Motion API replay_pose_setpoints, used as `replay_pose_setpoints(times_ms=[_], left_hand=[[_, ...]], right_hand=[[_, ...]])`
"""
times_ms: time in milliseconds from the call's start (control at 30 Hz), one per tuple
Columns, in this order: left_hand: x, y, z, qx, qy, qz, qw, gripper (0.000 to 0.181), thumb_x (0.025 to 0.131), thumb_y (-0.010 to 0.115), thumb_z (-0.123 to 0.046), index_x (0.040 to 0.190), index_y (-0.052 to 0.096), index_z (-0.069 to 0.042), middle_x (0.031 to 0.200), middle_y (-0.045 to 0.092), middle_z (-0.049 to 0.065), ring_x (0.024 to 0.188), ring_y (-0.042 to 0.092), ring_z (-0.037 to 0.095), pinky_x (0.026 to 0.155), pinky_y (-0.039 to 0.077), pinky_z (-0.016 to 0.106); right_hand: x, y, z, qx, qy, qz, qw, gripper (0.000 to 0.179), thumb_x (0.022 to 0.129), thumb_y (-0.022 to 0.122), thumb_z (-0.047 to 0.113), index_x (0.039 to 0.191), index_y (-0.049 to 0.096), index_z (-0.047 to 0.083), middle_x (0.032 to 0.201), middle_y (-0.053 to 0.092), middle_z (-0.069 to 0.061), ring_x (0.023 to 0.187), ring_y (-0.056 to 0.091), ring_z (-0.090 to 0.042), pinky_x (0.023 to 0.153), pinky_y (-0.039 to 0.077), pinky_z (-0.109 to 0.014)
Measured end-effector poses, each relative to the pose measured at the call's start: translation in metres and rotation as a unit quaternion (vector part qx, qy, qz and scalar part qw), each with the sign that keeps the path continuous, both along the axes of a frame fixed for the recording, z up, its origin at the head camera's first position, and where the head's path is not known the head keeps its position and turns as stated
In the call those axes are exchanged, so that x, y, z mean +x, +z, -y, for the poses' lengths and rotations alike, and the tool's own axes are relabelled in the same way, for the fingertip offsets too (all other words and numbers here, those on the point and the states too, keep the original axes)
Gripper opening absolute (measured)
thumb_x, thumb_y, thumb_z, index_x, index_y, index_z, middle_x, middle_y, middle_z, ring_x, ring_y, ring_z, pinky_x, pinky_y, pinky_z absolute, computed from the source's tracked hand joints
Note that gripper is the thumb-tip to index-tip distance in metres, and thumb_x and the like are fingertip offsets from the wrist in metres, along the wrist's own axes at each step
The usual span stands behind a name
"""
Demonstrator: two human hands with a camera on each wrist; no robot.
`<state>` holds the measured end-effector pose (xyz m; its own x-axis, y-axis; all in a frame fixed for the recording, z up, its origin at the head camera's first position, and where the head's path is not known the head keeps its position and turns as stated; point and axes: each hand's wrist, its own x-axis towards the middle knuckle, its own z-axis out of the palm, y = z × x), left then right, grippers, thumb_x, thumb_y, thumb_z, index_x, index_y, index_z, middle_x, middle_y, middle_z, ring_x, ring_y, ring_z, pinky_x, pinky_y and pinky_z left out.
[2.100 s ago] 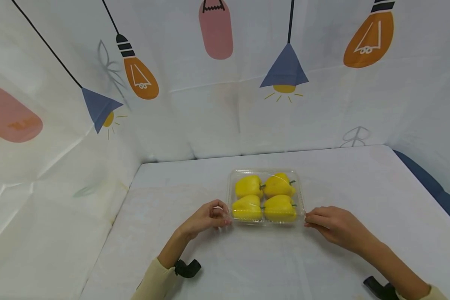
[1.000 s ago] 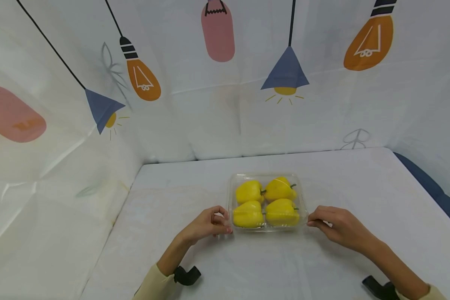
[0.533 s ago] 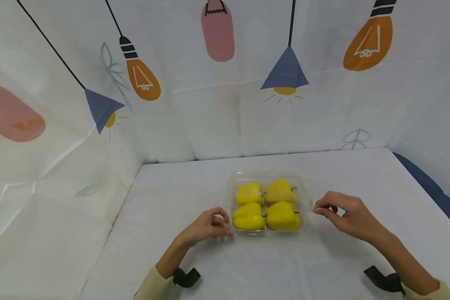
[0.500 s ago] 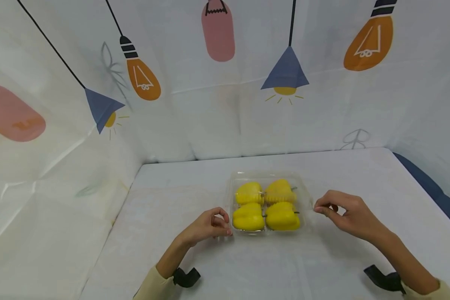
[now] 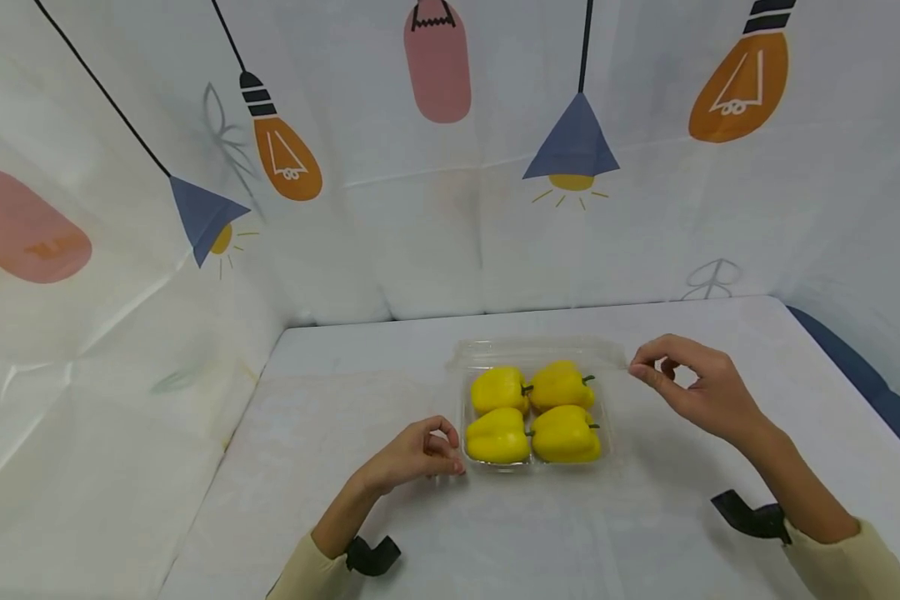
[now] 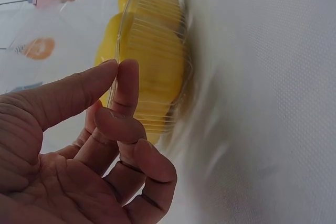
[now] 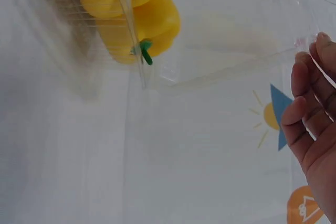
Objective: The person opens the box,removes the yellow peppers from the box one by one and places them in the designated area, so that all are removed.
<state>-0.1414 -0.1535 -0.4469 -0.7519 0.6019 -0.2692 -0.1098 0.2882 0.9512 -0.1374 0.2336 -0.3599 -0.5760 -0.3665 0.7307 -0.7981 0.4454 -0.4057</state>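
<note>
Several yellow bell peppers (image 5: pixel 497 435) with green stems sit in a clear plastic clamshell container (image 5: pixel 534 468) in the head view. My left hand (image 5: pixel 412 450) is at the container's left front corner. The left wrist view shows its thumb and index finger pinching the clear rim (image 6: pixel 118 40). To the right and higher up, my right hand (image 5: pixel 693 383) pinches the corner of the transparent lid (image 5: pixel 540 350). That lid is tilted up from the base, hinged at the back, and the right wrist view shows the gap between lid and peppers (image 7: pixel 152 27).
The container stands on a white-covered table (image 5: pixel 360 375). Behind and left of it hangs a white cloth backdrop (image 5: pixel 435 208) printed with lamps and bulbs. A dark blue object (image 5: pixel 855 358) shows past the table's right edge. Each wrist wears a black mount (image 5: pixel 373 556).
The right hand has risen and moved away from me, swinging the lid up off the peppers. Before that, the container slid slightly nearer. The left hand keeps its grip at the left corner.
</note>
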Motion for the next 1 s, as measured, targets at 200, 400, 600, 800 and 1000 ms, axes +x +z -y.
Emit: replay_pose_setpoints(times_ms=[200, 400, 600, 800, 1000], left_hand=[[-0.001, 0.0, 0.0, -0.006, -0.006, -0.006, 0.9999, 0.03, 0.085, 0.069, -0.008, 0.106, 0.049, 0.001, 0.088, 0.069, 0.015, 0.073, 0.051, 0.039, 0.055, 0.041, 0.025], [-0.002, -0.002, 0.002, -0.005, -0.016, -0.011, 0.9998, 0.031, 0.085, 0.069, -0.01, 0.106, 0.048, 0.001, 0.087, 0.07, 0.012, 0.072, 0.05, 0.04, 0.055, 0.041, 0.024], [-0.003, -0.001, 0.002, -0.006, -0.019, -0.006, 0.9998, 0.031, 0.085, 0.069, -0.009, 0.106, 0.048, 0.001, 0.088, 0.07, 0.013, 0.072, 0.05, 0.04, 0.055, 0.041, 0.025], [-0.003, -0.001, 0.001, -0.007, -0.015, -0.003, 0.9999, 0.031, 0.085, 0.069, -0.008, 0.106, 0.048, 0.001, 0.088, 0.069, 0.016, 0.072, 0.049, 0.041, 0.055, 0.041, 0.026], [-0.002, 0.0, 0.001, -0.005, -0.013, 0.002, 0.9999, 0.031, 0.085, 0.068, -0.007, 0.107, 0.048, 0.003, 0.089, 0.069, 0.016, 0.073, 0.049, 0.04, 0.055, 0.04, 0.025]], right_hand=[[-0.027, -0.013, -0.009, -0.001, -0.058, 0.029, 0.9979, 0.037, 0.07, 0.072, -0.015, 0.099, 0.066, 0.007, 0.091, 0.064, 0.001, 0.078, 0.051, -0.002, 0.07, 0.042, -0.01], [-0.046, -0.016, -0.008, 0.002, -0.083, 0.094, 0.9921, 0.049, 0.083, 0.068, 0.0, 0.127, 0.054, 0.014, 0.11, 0.062, 0.0, 0.095, 0.052, 0.0, 0.076, 0.041, -0.009], [-0.06, -0.021, -0.004, 0.011, -0.092, 0.148, 0.9847, 0.075, 0.087, 0.066, 0.007, 0.146, 0.025, 0.029, 0.125, 0.057, -0.006, 0.102, 0.049, 0.007, 0.079, 0.04, -0.01], [-0.057, -0.016, 0.007, 0.024, -0.076, 0.178, 0.9807, 0.086, 0.087, 0.066, 0.004, 0.151, 0.012, 0.023, 0.132, 0.052, -0.015, 0.109, 0.055, -0.01, 0.079, 0.045, -0.016], [-0.06, -0.028, 0.011, 0.039, -0.06, 0.215, 0.974, 0.085, 0.089, 0.063, 0.006, 0.151, 0.01, 0.027, 0.139, 0.043, -0.018, 0.113, 0.055, -0.036, 0.082, 0.049, -0.025]])
